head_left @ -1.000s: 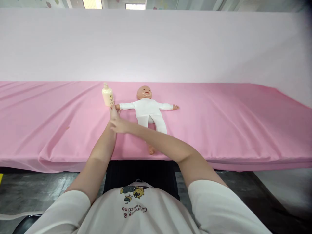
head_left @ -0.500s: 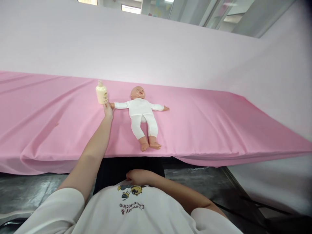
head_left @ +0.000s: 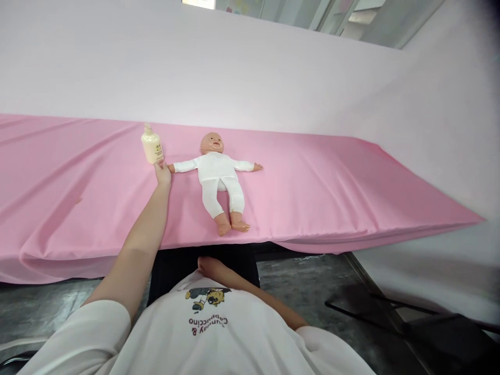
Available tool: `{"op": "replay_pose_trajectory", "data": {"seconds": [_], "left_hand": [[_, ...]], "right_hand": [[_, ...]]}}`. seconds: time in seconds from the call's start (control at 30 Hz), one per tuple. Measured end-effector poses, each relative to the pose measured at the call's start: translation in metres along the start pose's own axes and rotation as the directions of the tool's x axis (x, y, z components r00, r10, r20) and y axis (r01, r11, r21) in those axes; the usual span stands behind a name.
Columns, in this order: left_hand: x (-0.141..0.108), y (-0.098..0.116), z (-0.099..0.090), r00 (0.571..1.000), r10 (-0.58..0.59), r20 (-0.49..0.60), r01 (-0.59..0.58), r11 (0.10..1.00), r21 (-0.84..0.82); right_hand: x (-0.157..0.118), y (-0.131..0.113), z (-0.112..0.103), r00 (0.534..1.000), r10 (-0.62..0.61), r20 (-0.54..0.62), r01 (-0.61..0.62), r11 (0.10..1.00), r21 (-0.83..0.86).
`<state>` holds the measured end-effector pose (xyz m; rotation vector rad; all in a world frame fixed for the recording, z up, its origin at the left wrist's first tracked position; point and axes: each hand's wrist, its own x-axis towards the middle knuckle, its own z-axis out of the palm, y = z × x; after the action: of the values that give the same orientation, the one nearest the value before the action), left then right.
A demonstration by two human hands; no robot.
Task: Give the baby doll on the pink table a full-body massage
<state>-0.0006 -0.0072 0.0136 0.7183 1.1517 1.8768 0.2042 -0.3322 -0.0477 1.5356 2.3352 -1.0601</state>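
Observation:
A baby doll in a white suit lies on its back, arms spread, feet towards me. My left hand reaches to the doll's outstretched hand on the left side and looks closed on it; the exact finger contact is hard to see. Just beyond my left fingertips stands a cream-coloured pump bottle with a small printed label. Low in front of my shirt, over my lap, my right hand is curled in. Its fingers are largely hidden, and anything inside them does not show.
A pink cloth covers the long table, with folds and a front edge hanging down. Behind it rises a pale wall panel. A black folding chair is on the grey floor at lower right.
The whole view has shifted slightly, so doll, bottle and left hand appear further left and a little higher. Left hand, doll and bottle keep their places relative to each other.

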Motion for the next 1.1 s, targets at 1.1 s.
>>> {"op": "replay_pose_trajectory", "data": {"seconds": [1.1], "left_hand": [[-0.267, 0.027, -0.027, 0.828, -0.386, 0.406, 0.440, 0.897, -0.044]], "right_hand": [[-0.016, 0.034, -0.094, 0.427, -0.156, -0.891, 0.745, 0.618, 0.249]]}}
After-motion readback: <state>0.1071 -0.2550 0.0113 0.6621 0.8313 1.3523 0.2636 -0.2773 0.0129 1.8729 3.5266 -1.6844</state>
